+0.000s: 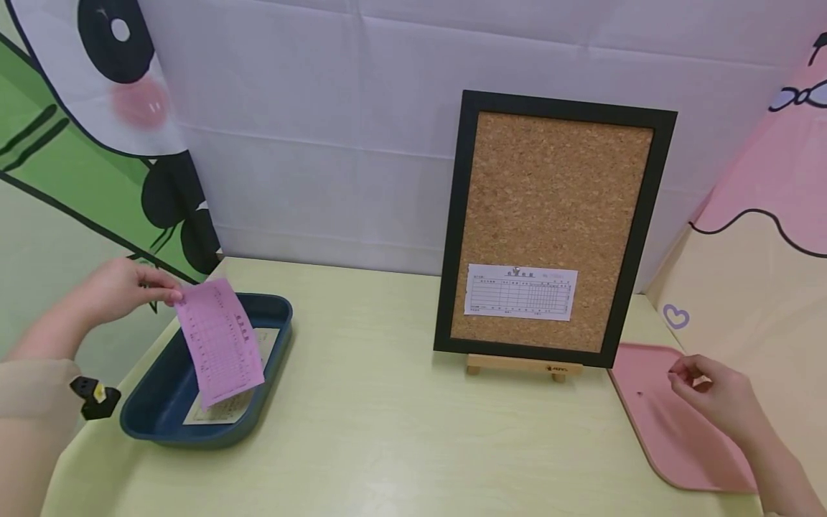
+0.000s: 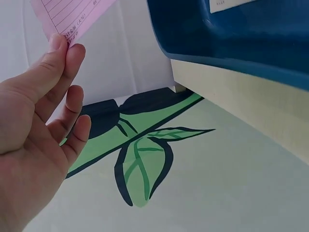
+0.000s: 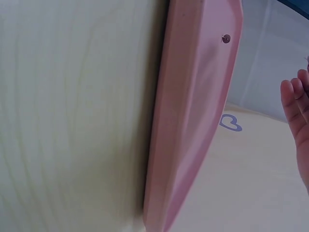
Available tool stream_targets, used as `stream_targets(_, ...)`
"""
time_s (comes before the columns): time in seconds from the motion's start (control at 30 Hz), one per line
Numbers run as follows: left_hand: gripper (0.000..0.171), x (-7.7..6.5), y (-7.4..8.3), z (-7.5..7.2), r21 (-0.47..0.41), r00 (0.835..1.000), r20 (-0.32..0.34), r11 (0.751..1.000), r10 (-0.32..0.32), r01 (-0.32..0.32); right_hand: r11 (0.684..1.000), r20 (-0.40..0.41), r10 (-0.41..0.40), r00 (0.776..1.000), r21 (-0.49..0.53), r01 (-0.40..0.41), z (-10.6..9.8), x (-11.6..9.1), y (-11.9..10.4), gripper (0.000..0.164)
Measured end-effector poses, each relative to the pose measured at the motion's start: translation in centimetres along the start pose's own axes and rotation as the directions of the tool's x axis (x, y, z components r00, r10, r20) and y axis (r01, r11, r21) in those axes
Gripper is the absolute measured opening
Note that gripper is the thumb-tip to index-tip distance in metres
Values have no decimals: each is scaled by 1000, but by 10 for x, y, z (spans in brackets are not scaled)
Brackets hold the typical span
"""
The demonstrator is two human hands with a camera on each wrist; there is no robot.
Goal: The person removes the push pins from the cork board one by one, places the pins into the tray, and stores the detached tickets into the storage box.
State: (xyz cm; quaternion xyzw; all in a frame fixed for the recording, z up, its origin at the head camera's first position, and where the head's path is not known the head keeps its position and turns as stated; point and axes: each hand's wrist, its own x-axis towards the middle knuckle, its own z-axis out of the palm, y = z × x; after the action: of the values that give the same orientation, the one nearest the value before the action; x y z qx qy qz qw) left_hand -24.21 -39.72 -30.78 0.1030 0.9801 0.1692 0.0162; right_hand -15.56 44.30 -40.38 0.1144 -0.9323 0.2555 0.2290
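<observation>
In the head view my left hand (image 1: pixel 132 291) pinches a corner of a pink printed slip (image 1: pixel 220 341). The slip hangs over a dark blue tray (image 1: pixel 161 402), above a pale paper (image 1: pixel 222 409) inside it. The left wrist view shows thumb and forefinger gripping the slip's edge. On the right, my right hand (image 1: pixel 720 395) hovers over a pink tray (image 1: pixel 685 445) with curled fingers. At its fingertips, cut by the right wrist view's edge, a small dark reddish push pin partly shows. Another push pin (image 3: pixel 226 38) lies on the pink tray.
A black-framed cork board (image 1: pixel 555 194) leans on a small wooden easel (image 1: pixel 523 365) at the back. A white printed form (image 1: pixel 520 298) is fixed low on it by a pin at its top edge. Behind the table (image 1: pixel 375 424) hangs a patterned cloth (image 1: pixel 310 86).
</observation>
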Motion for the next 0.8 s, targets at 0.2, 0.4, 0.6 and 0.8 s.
stream_targets(0.2, 19, 3, -1, 7, 38, 998, 52, 998, 40, -42, 1000, 71, -11, 997, 8, 10, 4, 0, 5, 20)
stream_targets(0.4, 9, 8, 1, 16, 68, 992, 70, 992, 102, -107, 1000, 120, -11, 993, 26, 8, 7, -3, 11, 22)
stream_targets(0.6, 7, 13, 5, 29, 84, 987, 89, 986, 137, -144, 1000, 140, -11, 990, 25, 8, 11, -4, 16, 22)
stream_targets(0.8, 7, 17, 7, 40, 72, 984, 73, 984, 161, -166, 1000, 167, -9, 986, 27, 5, 14, -6, 19, 21)
